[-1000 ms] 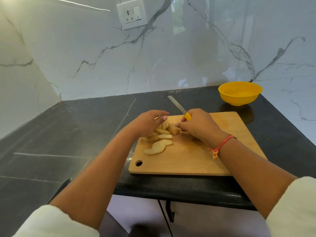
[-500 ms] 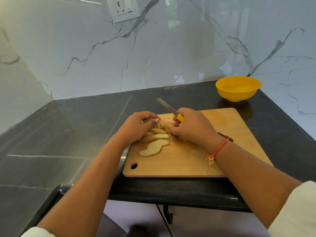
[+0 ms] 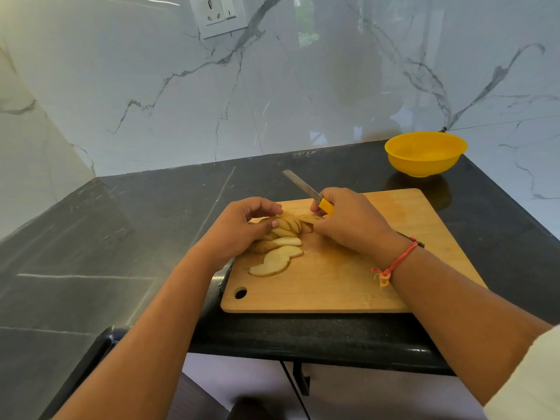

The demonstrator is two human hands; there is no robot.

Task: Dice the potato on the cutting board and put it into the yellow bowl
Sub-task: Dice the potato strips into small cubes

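Gathering pale sliced potato (image 3: 285, 241) between both hands on the rectangular wooden cutting board (image 3: 333, 286).
The left hand (image 3: 242, 228) curls round the fanned slices, whose row runs near-to-far; the right hand (image 3: 351, 222), nearer the round yellow plastic bowl (image 3: 424, 166) far right, grips the yellow-handled knife (image 3: 303, 187).

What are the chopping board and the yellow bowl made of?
The rectangular tan cutting board looks like wood: matte, with faint grain and a hanging hole. The round yellow bowl seems plastic: smooth, evenly coloured, slightly glossy, though I cannot be sure.
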